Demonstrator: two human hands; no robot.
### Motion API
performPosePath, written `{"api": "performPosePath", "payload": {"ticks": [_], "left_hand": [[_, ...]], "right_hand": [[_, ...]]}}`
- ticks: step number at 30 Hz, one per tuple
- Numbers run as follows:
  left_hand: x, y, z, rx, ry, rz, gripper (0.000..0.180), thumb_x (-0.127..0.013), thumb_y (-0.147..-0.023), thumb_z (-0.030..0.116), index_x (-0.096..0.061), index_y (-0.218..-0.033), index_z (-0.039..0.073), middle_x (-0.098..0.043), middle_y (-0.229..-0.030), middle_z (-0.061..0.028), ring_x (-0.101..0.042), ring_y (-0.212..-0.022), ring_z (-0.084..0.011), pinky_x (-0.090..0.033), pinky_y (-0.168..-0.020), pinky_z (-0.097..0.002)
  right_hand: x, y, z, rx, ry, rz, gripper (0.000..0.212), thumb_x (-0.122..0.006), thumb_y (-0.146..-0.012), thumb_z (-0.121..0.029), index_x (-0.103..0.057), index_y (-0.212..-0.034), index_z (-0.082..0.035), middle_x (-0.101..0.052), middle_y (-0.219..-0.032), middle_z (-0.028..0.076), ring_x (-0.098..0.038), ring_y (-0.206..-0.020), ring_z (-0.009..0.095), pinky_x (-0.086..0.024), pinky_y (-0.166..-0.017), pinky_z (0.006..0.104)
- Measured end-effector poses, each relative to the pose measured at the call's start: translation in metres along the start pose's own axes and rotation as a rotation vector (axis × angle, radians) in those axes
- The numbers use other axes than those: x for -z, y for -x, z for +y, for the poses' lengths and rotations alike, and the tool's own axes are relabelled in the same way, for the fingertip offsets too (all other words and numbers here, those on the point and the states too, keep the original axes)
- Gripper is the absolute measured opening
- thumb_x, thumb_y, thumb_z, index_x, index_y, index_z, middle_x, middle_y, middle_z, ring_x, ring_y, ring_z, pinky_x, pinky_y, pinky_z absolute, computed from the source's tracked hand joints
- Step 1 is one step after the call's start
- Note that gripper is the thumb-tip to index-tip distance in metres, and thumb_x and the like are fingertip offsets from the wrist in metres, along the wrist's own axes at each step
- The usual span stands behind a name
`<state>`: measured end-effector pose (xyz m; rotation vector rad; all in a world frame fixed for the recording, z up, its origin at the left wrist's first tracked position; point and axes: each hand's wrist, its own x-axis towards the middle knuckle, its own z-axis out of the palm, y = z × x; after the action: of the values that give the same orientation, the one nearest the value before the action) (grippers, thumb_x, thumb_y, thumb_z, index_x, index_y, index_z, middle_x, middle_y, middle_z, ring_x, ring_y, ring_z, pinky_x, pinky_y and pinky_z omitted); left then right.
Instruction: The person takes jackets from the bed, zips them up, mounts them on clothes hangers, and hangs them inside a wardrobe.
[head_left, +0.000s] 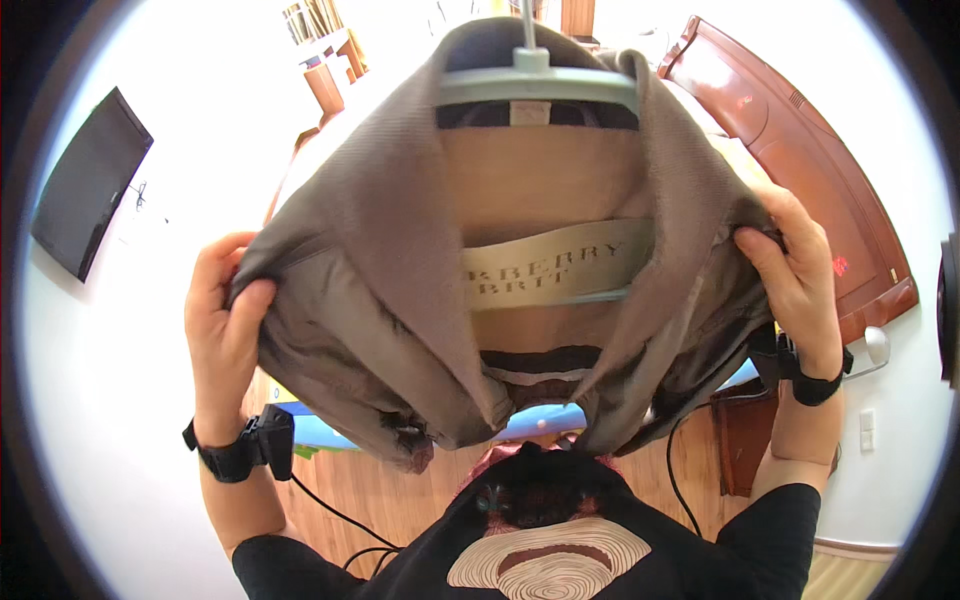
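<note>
A grey-brown jacket [380, 230] hangs on a pale grey hanger [535, 82] right in front of me, filling the middle of the view. Its open front shows a tan lining and a cream label. My left hand [225, 315] grips the jacket's left edge near the shoulder. My right hand [795, 265] grips the right edge at about the same height. Both wrists wear black straps with small black devices and cables. The jacket's lower hem bunches just above my chest.
A dark flat screen [88, 185] is mounted on the white wall at the left. A reddish wooden door [800, 130] stands at the upper right. Wooden shelving [325, 45] sits at the top, with wood flooring [390, 495] and a blue surface [320, 432] showing beneath the jacket.
</note>
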<state>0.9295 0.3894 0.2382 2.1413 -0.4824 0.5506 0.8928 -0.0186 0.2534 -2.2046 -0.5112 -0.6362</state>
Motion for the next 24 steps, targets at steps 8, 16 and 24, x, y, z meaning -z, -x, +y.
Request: {"api": "performPosePath", "payload": {"ticks": [8, 16, 24], "left_hand": [[-0.079, -0.024, -0.102, -0.007, -0.087, 0.14, 0.044, -0.058, -0.084, 0.017, -0.044, -0.123, 0.003, -0.05, -0.119, -0.0101, -0.047, -0.109, -0.0199, -0.039, -0.09, -0.0303], [-0.218, 0.067, -0.233, 0.636, 0.319, 0.098, 0.023, -0.053, -0.086, 0.009, -0.053, -0.107, -0.001, -0.058, -0.095, -0.0049, -0.053, -0.087, -0.0113, -0.043, -0.079, -0.0236], [-0.369, 0.247, -0.253, 1.731, 0.695, 0.034, 0.023, -0.062, -0.081, 0.02, -0.054, -0.096, 0.005, -0.055, -0.081, -0.0021, -0.051, -0.069, -0.0112, -0.042, -0.059, -0.0248]], "right_hand": [[-0.088, -0.083, 0.138, -0.015, 0.123, -0.085, 0.027, -0.057, -0.082, -0.017, -0.058, -0.103, 0.0, -0.062, -0.089, 0.015, -0.059, -0.083, 0.023, -0.044, -0.075, 0.0286], [-0.233, -0.13, 0.352, -0.116, 0.491, 0.062, 0.048, -0.059, -0.077, -0.015, -0.044, -0.122, -0.008, -0.053, -0.109, 0.023, -0.05, -0.1, 0.038, -0.041, -0.086, 0.0415], [-0.342, 0.236, 0.307, -1.232, -0.389, -0.633, 0.012, -0.057, -0.079, -0.015, -0.054, -0.079, -0.004, -0.057, -0.068, 0.007, -0.055, -0.062, 0.014, -0.045, -0.056, 0.0292]]}}
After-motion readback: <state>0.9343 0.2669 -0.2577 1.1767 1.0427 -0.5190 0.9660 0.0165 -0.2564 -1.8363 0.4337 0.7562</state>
